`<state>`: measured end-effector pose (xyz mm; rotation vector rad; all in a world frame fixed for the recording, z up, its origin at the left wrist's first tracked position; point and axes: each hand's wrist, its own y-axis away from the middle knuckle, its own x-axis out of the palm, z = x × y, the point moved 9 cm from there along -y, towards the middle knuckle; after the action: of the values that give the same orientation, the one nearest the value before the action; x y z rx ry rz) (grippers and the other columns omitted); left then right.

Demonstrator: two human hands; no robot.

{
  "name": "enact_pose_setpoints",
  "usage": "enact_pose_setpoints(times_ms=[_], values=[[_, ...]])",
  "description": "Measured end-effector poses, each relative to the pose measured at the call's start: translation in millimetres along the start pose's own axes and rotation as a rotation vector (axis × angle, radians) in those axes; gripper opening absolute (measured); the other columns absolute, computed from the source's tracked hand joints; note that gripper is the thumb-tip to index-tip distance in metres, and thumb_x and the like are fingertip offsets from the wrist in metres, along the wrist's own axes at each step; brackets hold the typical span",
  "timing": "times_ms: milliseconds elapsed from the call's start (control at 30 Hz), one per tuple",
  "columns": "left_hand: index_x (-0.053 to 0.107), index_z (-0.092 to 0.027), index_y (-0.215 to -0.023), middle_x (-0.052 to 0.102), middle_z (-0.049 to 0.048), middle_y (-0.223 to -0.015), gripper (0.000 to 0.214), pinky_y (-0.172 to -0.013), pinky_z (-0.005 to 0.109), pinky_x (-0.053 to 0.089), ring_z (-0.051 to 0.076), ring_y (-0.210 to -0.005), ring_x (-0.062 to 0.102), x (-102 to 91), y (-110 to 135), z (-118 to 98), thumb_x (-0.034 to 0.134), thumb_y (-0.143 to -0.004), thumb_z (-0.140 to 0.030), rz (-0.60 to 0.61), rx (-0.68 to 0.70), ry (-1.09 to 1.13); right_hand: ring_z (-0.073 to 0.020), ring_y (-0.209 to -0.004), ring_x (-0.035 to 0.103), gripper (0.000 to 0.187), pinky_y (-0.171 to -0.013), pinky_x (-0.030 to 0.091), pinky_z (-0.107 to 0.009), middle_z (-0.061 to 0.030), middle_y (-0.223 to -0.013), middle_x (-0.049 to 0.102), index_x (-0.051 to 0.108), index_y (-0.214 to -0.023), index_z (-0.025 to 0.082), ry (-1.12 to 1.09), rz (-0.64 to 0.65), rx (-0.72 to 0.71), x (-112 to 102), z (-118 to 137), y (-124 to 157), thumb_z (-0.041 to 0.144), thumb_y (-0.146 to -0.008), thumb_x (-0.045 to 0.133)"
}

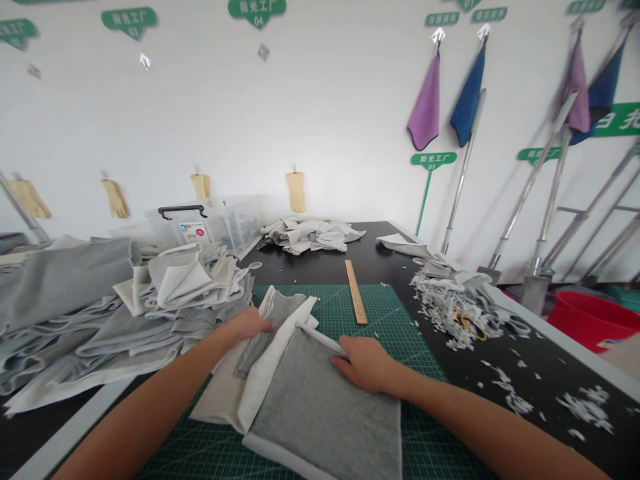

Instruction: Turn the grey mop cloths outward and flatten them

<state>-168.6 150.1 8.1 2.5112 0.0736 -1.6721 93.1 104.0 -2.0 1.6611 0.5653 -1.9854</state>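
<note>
Right hand: fingers together, lying over the white edge of a grey fabric panel; grip unclear.
Left hand: half open on the panel's folds, holding nothing clearly.
Panel: on a green cutting mat.
Still piled: grey fabric pieces, left of the mat.
Cut so far: white trimmings, right of the mat.

A black table bears a cutting mat (green) and fabric scraps.

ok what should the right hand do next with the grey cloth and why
Probably smooth the grey cloth flat on the green cutting mat with the right hand: its white edge looks curled up beside that hand, and the left hand rests on the layers next to it, which may keep them from sliding.
</note>
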Motion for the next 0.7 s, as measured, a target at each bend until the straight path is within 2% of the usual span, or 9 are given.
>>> enact_pose_setpoints(times_ms=[133, 300, 400, 467, 567, 700], values=[[0.067, -0.016, -0.09, 0.07, 0.0043, -0.088, 0.022, -0.068, 0.024, 0.045, 0.022, -0.083, 0.065, -9.4, 2.1, -2.2, 0.058, -0.072, -0.021, -0.001, 0.049, -0.034, -0.0271, -0.086, 0.062, 0.032, -0.069, 0.04, -0.033, -0.0115, -0.094, 0.065, 0.055, -0.094, 0.016, 0.002, -0.007, 0.0, -0.9, 0.3, -0.3, 0.044, -0.089, 0.04], [0.055, -0.013, -0.109, 0.065, 0.0154, -0.103, 0.032, -0.081, 0.035, 0.042, 0.031, -0.098, 0.06, -52.1, 19.2, -2.3, 0.049, -0.079, -0.022, -0.211, 0.013, -0.183, -0.0271, -0.087, 0.062, 0.033, -0.07, 0.04, -0.033, -0.0127, -0.094, 0.065, 0.054, -0.095, 0.015, -0.001, 0.001, -0.004, 0.9, 0.4, -0.6, 0.044, -0.089, 0.04], [0.051, -0.016, -0.116, 0.064, 0.0135, -0.105, 0.036, -0.084, 0.036, 0.042, 0.031, -0.098, 0.06, -76.5, 37.7, -13.3, 0.045, -0.082, -0.023, -0.306, 0.057, -0.265, -0.0266, -0.087, 0.062, 0.033, -0.07, 0.039, -0.032, -0.0129, -0.095, 0.065, 0.054, -0.095, 0.015, -0.002, 0.004, -0.002, 2.8, -0.2, -0.7, 0.044, -0.089, 0.039], [0.053, -0.02, -0.115, 0.063, 0.0089, -0.11, 0.034, -0.088, 0.032, 0.04, 0.027, -0.104, 0.058, -84.8, 47.5, -25.5, 0.045, -0.083, -0.024, -0.291, 0.159, -0.189, -0.0266, -0.087, 0.062, 0.033, -0.069, 0.039, -0.032, -0.0124, -0.094, 0.065, 0.054, -0.095, 0.015, 0.007, -0.008, -0.007, 2.8, 0.1, -0.8, 0.044, -0.089, 0.04], [0.058, -0.023, -0.111, 0.063, 0.0022, -0.114, 0.03, -0.092, 0.027, 0.038, 0.023, -0.108, 0.055, -88.7, 57.7, -43.7, 0.045, -0.085, -0.032, -0.186, 0.324, 0.034, -0.0269, -0.084, 0.063, 0.032, -0.068, 0.039, -0.032, -0.0114, -0.092, 0.066, 0.055, -0.094, 0.015, 0.023, -0.029, -0.023, 1.5, 1.6, -0.5, 0.043, -0.089, 0.04], [0.062, -0.022, -0.109, 0.065, -0.0009, -0.111, 0.039, -0.097, 0.031, 0.036, 0.026, -0.11, 0.053, -91.0, 61.9, -48.4, 0.055, -0.078, -0.044, -0.048, 0.3, 0.265, -0.0272, -0.085, 0.063, 0.032, -0.067, 0.039, -0.032, -0.012, -0.093, 0.066, 0.055, -0.094, 0.016, 0.021, -0.028, -0.017, 1.2, 1.4, 0.4, 0.043, -0.089, 0.04]])
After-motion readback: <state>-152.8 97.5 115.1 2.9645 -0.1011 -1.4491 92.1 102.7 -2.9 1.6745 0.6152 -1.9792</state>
